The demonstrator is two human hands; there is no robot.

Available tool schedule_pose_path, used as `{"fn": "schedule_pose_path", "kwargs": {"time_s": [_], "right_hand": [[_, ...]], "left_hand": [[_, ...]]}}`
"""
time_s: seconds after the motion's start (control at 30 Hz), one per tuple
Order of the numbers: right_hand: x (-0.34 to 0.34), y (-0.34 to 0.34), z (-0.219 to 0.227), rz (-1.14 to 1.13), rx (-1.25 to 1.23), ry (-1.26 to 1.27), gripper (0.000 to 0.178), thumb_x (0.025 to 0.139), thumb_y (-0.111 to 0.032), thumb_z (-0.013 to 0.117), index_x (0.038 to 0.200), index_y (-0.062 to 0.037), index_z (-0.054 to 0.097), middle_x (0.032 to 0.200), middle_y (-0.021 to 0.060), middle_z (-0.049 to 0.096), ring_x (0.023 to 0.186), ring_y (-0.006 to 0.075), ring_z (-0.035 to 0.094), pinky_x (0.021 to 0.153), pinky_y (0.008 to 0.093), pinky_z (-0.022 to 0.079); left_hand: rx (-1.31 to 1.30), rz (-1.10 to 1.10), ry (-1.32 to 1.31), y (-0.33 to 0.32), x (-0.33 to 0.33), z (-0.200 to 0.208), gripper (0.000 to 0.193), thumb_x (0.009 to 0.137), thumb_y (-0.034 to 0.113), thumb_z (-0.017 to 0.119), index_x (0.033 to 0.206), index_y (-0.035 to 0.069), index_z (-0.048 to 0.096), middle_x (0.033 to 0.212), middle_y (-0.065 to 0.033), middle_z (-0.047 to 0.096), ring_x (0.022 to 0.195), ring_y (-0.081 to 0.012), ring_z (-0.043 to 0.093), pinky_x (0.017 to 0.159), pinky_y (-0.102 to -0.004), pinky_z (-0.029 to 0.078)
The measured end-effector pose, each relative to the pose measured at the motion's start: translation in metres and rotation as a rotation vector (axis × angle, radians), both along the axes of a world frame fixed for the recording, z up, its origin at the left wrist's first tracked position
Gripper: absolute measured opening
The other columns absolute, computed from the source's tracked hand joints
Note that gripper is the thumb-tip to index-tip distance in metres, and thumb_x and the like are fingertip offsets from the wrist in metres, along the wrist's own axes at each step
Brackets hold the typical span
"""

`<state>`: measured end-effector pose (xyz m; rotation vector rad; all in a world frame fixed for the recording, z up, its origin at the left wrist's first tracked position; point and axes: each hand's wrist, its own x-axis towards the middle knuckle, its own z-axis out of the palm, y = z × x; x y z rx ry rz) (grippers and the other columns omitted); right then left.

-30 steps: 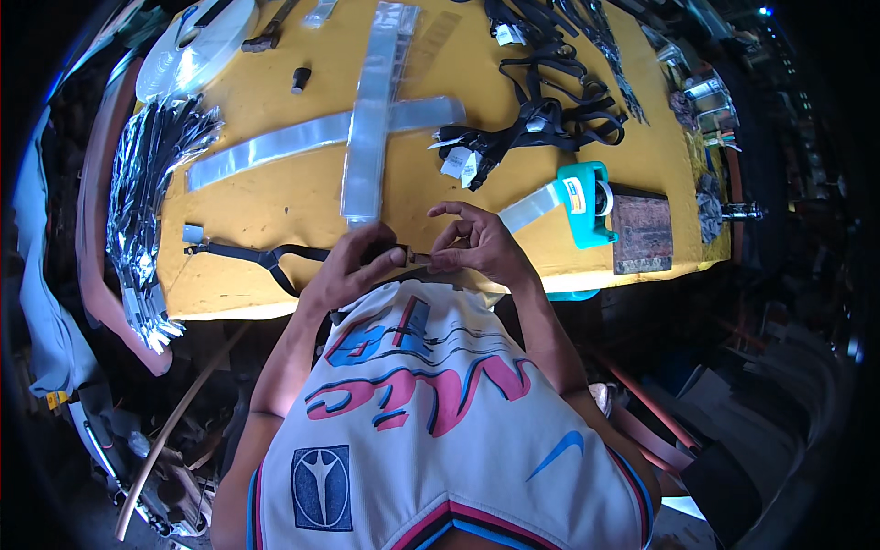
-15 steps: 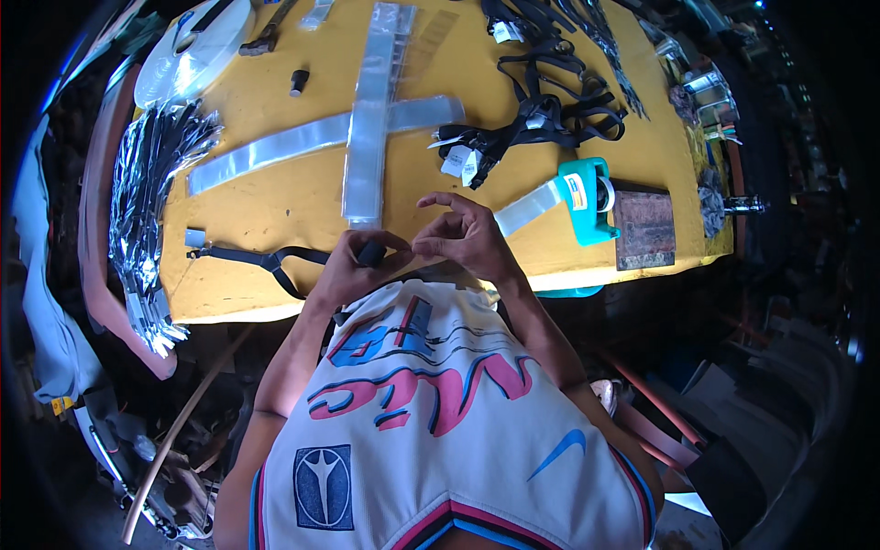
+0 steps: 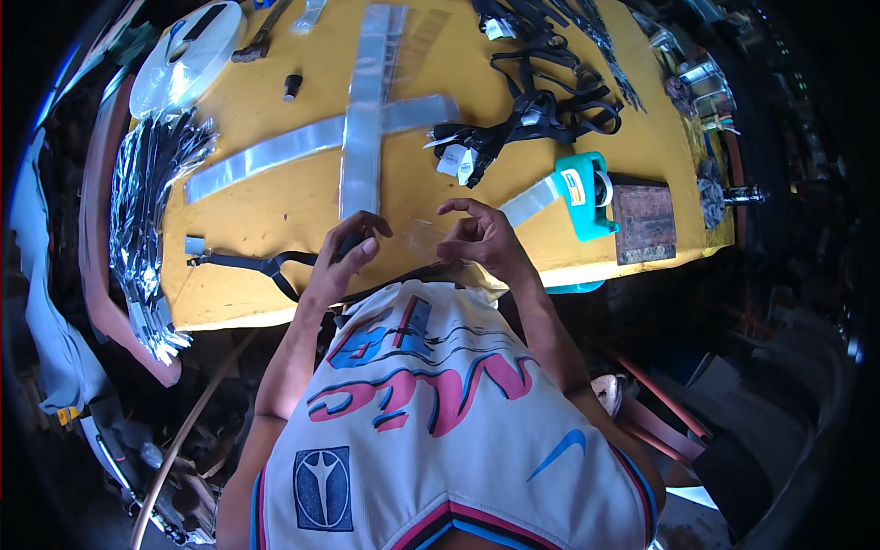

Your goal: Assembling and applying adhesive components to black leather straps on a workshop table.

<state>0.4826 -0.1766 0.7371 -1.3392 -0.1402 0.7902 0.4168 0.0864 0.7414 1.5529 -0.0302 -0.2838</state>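
Find strap (image 3: 234, 261) left of dispenser (image 3: 570, 200), lengthwise left-to-right, reaching nearer left hand (image 3: 339, 261), apparently curled around it. Find right hand (image 3: 488, 246) left of dispenser too, half-curled; cannot tell if gripping.

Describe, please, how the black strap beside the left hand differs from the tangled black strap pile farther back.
The black strap lies spread out, while the strap pile is bunched and tangled. The strap extends to the left hand; the pile lies untouched. Both are black and narrow-banded.
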Motion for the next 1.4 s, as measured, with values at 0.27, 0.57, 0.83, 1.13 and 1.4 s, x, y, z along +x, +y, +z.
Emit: {"fn": "schedule_pose_path", "kwargs": {"time_s": [0.27, 0.57, 0.83, 1.13, 1.4], "right_hand": [[-0.004, -0.009, -0.007, -0.057, 0.033, 0.035, 0.054, 0.075, -0.002, 0.083, 0.122, -0.0029, 0.056, 0.076, 0.0077, 0.070, 0.070, 0.0142, 0.068, 0.071, 0.0277, 0.055], [-0.007, -0.024, -0.008, -0.117, 0.058, 0.092, 0.053, 0.074, 0.002, 0.081, 0.121, -0.0013, 0.056, 0.076, 0.0075, 0.069, 0.069, 0.0155, 0.068, 0.070, 0.0290, 0.056], [-0.009, -0.035, -0.007, -0.030, 0.048, 0.114, 0.054, 0.074, 0.003, 0.082, 0.121, -0.0011, 0.056, 0.077, 0.0075, 0.069, 0.071, 0.0149, 0.069, 0.073, 0.0297, 0.056], [-0.004, -0.026, -0.001, 0.155, -0.013, 0.059, 0.056, 0.071, 0.002, 0.084, 0.120, -0.0033, 0.058, 0.078, 0.0073, 0.071, 0.074, 0.0133, 0.070, 0.075, 0.0274, 0.054], [-0.004, -0.019, -0.002, 0.154, -0.036, 0.044, 0.055, 0.070, 0.002, 0.085, 0.119, -0.0051, 0.059, 0.079, 0.0058, 0.072, 0.076, 0.0112, 0.069, 0.076, 0.0276, 0.054]], "left_hand": [[-0.266, 0.080, 0.040, -0.007, 0.001, -0.008, 0.020, 0.090, 0.012, 0.068, 0.102, 0.004, 0.055, 0.078, 0.0020, 0.051, 0.072, -0.0049, 0.048, 0.064, -0.0215, 0.039], [-0.201, -0.041, -0.029, -0.005, -0.001, -0.015, 0.031, 0.077, 0.005, 0.085, 0.092, 0.005, 0.058, 0.082, 0.0022, 0.059, 0.072, -0.0033, 0.054, 0.063, -0.0202, 0.042], [-0.191, -0.028, 0.104, -0.011, 0.002, -0.011, 0.024, 0.082, 0.005, 0.081, 0.092, 0.003, 0.059, 0.084, -0.0009, 0.065, 0.080, -0.0051, 0.062, 0.070, -0.0204, 0.050], [-0.226, 0.058, 0.014, -0.012, 0.000, -0.008, 0.014, 0.089, 0.006, 0.074, 0.095, 0.002, 0.063, 0.086, -0.0039, 0.067, 0.079, -0.0086, 0.065, 0.071, -0.0223, 0.052], [-0.266, 0.056, -0.039, -0.011, -0.004, -0.005, 0.017, 0.089, 0.007, 0.074, 0.098, 0.000, 0.061, 0.088, -0.0059, 0.069, 0.081, -0.0097, 0.066, 0.074, -0.0239, 0.054]]}}
